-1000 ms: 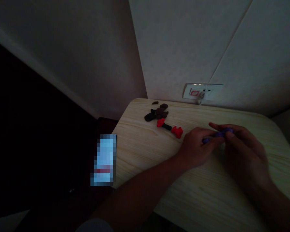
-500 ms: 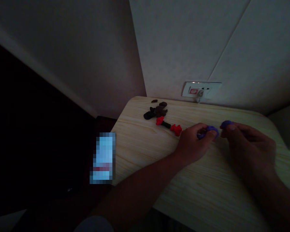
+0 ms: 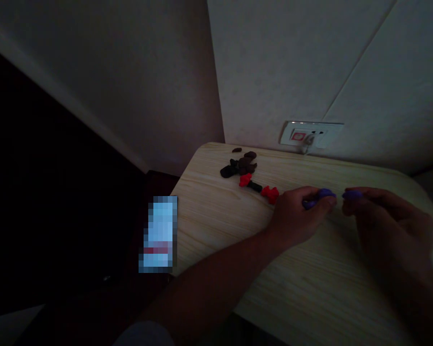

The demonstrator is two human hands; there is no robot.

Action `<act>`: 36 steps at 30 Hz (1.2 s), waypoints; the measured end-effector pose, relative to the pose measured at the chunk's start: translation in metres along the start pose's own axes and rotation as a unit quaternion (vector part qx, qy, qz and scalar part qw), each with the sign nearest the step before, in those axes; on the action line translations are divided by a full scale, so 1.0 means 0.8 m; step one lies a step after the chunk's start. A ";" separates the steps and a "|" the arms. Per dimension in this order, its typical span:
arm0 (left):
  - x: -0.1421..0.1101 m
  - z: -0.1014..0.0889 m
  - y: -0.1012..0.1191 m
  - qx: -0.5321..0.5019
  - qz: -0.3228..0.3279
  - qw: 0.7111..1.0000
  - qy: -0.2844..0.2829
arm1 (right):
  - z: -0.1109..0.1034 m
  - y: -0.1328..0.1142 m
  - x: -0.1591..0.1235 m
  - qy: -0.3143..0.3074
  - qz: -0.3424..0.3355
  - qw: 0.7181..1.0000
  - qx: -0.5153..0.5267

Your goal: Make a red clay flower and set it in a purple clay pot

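My left hand (image 3: 298, 214) is closed on a purple lump of modelling clay (image 3: 325, 193), which curls round between thumb and fingers. Just to its right, my right hand (image 3: 395, 223) pinches a second purple lump (image 3: 352, 194). A narrow gap separates the two purple pieces, both held above the wooden tabletop (image 3: 209, 216). Beyond my left hand lies a dark stick (image 3: 255, 186) with a red lump (image 3: 245, 180) at one end and another red lump (image 3: 270, 194) at the other. The dim light hides the fingertips' finer detail.
Brown lumps (image 3: 247, 163) and a black lump (image 3: 228, 171) lie together towards the back left of the table. A lit phone (image 3: 160, 235) with a blurred screen is at the left edge. On the wall behind, a socket plate (image 3: 286, 133) holds a plug (image 3: 309, 140).
The view has shifted, so everything appears farther right. My right hand has drawn slightly away from my left, widening the gap between the purple lumps. Both hands keep their hold.
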State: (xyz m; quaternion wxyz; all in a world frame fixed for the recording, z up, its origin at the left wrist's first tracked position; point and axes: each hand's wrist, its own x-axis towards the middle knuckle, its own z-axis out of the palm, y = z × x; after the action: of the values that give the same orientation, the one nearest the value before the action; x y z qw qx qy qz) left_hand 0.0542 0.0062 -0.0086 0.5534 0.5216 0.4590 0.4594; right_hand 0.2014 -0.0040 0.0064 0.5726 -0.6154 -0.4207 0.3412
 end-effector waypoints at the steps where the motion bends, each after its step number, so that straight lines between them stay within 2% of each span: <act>1: 0.000 0.000 0.000 -0.002 0.003 1.000 0.002 | 0.000 -0.003 0.000 -0.007 0.021 1.000 0.014; 3: 0.000 0.000 0.001 -0.013 0.010 1.000 0.004 | 0.000 -0.006 0.001 -0.033 0.052 0.998 0.026; 8: -0.001 -0.002 0.002 -0.020 0.023 1.000 0.001 | 0.000 -0.002 0.001 -0.089 0.078 0.993 -0.001; 15: 0.001 -0.006 -0.003 -0.020 0.031 0.999 -0.008 | 0.002 0.001 0.003 -0.080 0.100 0.988 0.089; 21: -0.002 -0.005 0.002 0.007 0.043 0.999 -0.007 | 0.000 0.004 0.008 -0.115 0.015 0.993 0.003; 23: -0.002 -0.005 0.003 0.022 0.046 0.999 0.005 | 0.000 0.005 0.009 -0.121 -0.013 0.992 -0.010; 28: 0.001 -0.005 0.001 0.074 0.061 0.995 -0.009 | 0.007 0.007 0.004 -0.134 -0.067 0.988 -0.022; 32: -0.001 -0.003 -0.001 0.048 0.043 0.998 -0.012 | 0.011 0.008 -0.001 -0.139 -0.073 0.988 -0.007; 36: -0.001 -0.002 0.002 0.003 0.024 1.000 -0.010 | 0.011 0.009 0.001 -0.149 -0.035 0.987 0.051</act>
State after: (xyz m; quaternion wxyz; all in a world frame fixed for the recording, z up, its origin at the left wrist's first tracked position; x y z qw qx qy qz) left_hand 0.0527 0.0059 -0.0068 0.5449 0.5388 0.4423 0.4660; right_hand 0.1946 0.0002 -0.0015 0.5457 -0.5128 -0.5046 0.4297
